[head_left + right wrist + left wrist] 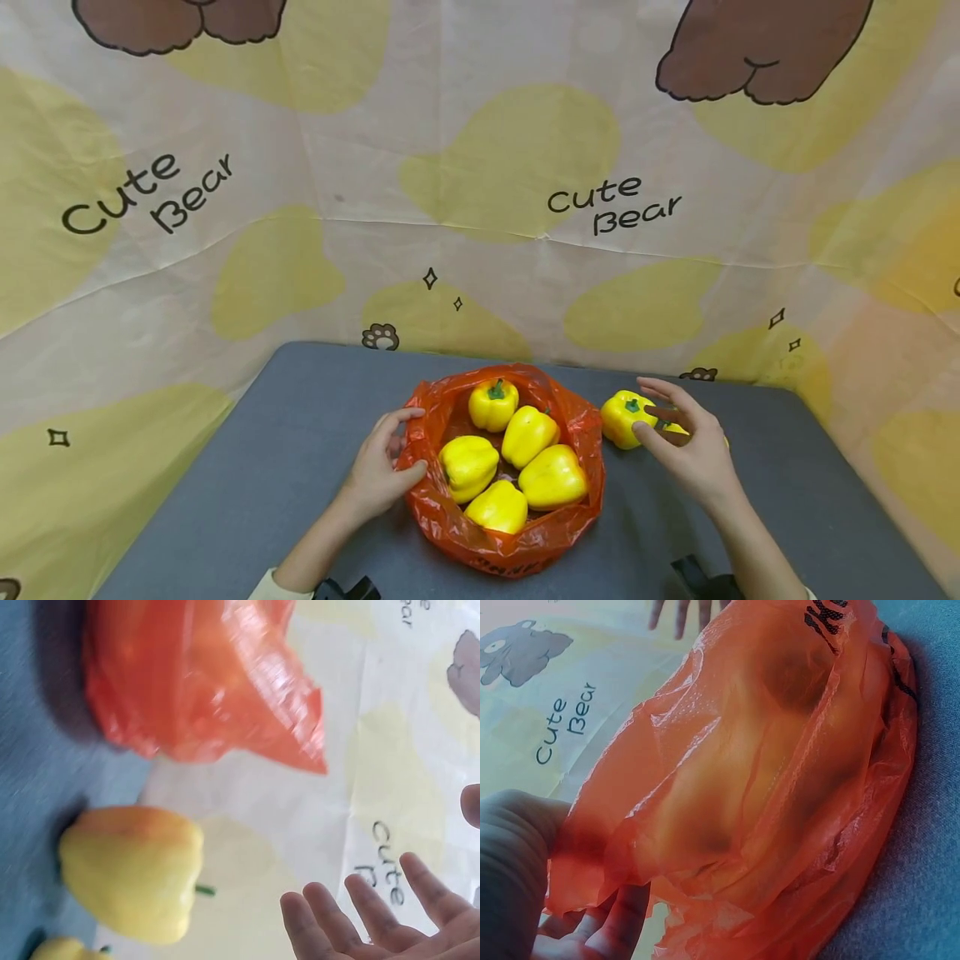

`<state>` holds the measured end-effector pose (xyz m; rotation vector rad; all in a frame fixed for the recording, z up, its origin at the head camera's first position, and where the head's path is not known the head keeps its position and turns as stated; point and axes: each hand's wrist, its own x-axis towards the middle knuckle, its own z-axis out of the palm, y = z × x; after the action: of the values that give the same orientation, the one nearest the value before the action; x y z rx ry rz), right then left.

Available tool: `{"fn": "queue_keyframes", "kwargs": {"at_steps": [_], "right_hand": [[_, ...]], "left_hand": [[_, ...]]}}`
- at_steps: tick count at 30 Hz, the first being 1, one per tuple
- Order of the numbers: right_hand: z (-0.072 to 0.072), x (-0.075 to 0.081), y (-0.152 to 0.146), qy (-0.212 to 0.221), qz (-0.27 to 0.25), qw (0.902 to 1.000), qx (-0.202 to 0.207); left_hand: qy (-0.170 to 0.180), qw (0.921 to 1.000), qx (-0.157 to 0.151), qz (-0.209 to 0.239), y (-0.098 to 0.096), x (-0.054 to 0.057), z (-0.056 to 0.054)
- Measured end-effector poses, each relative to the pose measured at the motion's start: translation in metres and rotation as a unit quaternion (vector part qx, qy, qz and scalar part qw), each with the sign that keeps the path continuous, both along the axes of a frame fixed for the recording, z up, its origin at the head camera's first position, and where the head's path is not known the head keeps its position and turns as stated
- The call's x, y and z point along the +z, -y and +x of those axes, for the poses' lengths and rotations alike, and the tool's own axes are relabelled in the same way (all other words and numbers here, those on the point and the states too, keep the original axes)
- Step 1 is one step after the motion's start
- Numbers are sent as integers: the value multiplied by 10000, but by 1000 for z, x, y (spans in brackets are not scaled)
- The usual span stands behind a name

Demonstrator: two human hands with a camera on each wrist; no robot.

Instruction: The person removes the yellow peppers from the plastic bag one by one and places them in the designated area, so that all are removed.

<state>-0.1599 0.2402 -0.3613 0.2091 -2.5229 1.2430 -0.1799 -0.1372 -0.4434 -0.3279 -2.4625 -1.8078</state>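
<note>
In the head view, a printed cloth (480,275) hangs behind your grey table (300,467). The red plastic bag (588,417) stands open in the middle of the table, with five yellow peppers (553,477) inside. Just right of it sits a loose pepper (624,419); beyond that, a farther pepper (675,428) is mostly hidden by your right hand (697,450), which is in the way. Your left hand (378,473) grips the bag's left rim; your right has its fingers apart.

In the left wrist view, the bag fills most of the picture, peppers showing dimly through the film. You pinch its edge between thumb and fingers.

In the right wrist view, the loose pepper lies below the bag, the farther one at the bottom edge. Your right fingers are spread, holding nothing, clear of both.
</note>
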Motion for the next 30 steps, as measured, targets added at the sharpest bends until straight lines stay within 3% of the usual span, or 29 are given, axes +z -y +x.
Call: {"fn": "queue_keyframes", "kwargs": {"at_steps": [8,21,30], "right_hand": [[0,5,21,-396,-511,9954,708],[-2,5,55,-88,-837,9859,1446],[-7,-7,81,-13,-597,9797,1912]], "left_hand": [[-20,10000,-22,1,0,0,1],[-9,10000,-72,38,-2,-1,0],[-80,9998,-128,87,-2,-3,-1]]}}
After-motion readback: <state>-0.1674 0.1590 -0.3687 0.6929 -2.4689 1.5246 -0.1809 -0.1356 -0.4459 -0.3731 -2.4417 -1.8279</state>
